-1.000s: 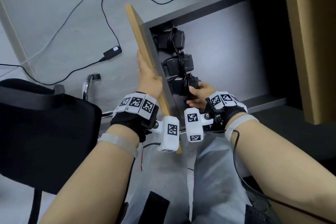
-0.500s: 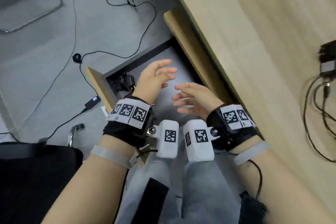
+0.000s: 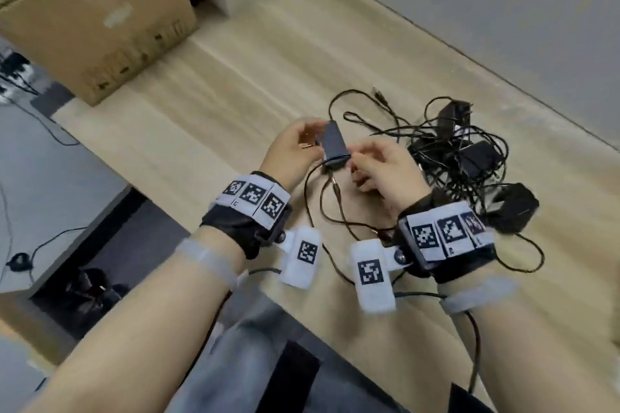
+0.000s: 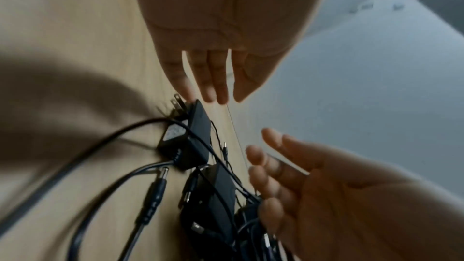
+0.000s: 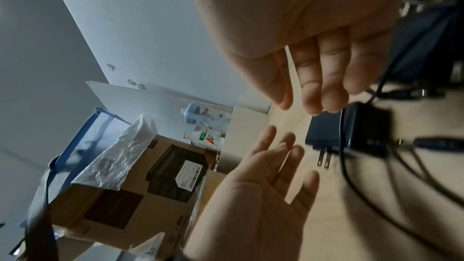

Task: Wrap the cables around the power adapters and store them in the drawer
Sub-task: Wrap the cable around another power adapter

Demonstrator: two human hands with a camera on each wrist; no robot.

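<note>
The hands have left the open grey drawer, where wrapped adapters now lie, and come up to the pale wooden desk, so the next round begins. The slim black power adapter with brass prongs sits between the left hand and right hand, its thin black cable trailing loose and unwrapped. Both hands' fingers are straight and spread; blur hides whether any touch it. The tangle of remaining black adapters and cables waits just beside it.
</note>
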